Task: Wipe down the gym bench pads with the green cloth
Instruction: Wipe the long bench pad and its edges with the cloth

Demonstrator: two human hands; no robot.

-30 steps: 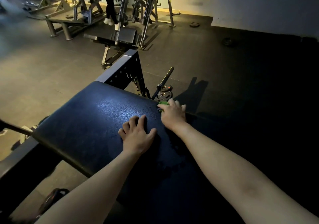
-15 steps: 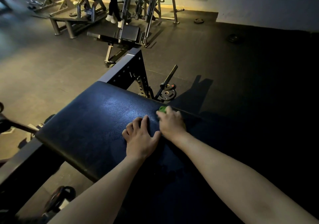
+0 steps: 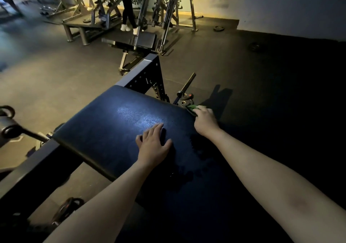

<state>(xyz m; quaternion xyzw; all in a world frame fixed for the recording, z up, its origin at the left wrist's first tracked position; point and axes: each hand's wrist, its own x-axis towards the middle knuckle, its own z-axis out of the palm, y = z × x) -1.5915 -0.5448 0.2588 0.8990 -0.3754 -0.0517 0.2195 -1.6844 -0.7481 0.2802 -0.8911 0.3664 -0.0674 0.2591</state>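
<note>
Left hand (image 3: 152, 145) lies flat on the dark pad (image 3: 104, 130), fingers straight, grip on nothing. Right hand (image 3: 205, 122) sits at the pad's far right edge, grip bunched round the green cloth (image 3: 192, 107). Beyond: a barbell (image 3: 185, 88), another bench (image 3: 138, 41).

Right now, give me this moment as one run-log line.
step: wiping bench pad | left hand: flat on pad, bracing | right hand: holds green cloth at pad's far right edge | wet patches near forearms
</note>
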